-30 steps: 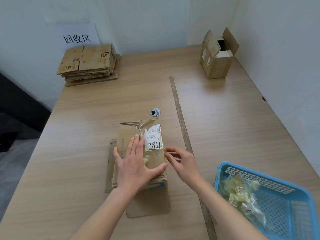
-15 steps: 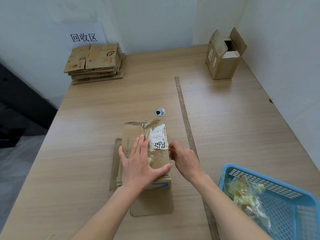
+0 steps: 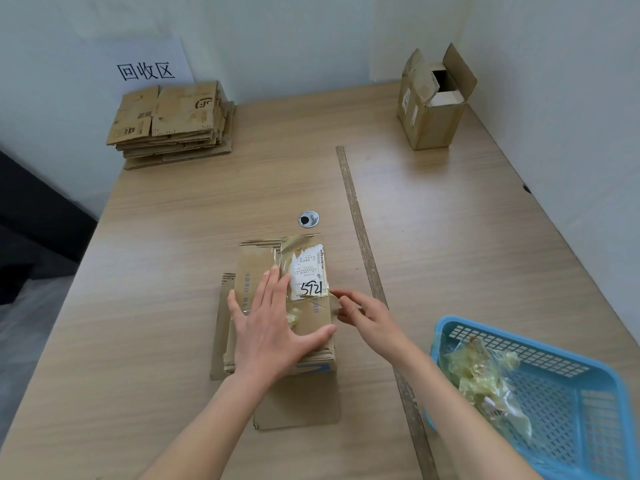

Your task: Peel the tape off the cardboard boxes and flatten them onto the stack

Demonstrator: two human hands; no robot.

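- Wood desk (image 3: pixel 450 237) set in a white-walled corner.
- Far left: stack of flattened boxes (image 3: pixel 169 123) under a wall sign (image 3: pixel 145 69).
- Centre: flattened box (image 3: pixel 277 306) near front edge; left hand (image 3: pixel 273 327) pressing flat on it, fingers straight.
- Right hand (image 3: pixel 367 313) pinching a tape strip (image 3: pixel 332 299) at box's right edge.
- Strip (image 3: pixel 367 258) runs front to back just right of the hands.
- Far right corner: upright open box (image 3: pixel 433 102); front right: blue basket (image 3: pixel 581 410) with peeled tape (image 3: pixel 485 375).

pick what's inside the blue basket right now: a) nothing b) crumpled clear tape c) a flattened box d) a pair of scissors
b: the blue basket at the table's near right corner holds a wad of crumpled clear tape, with no box or scissors in it.
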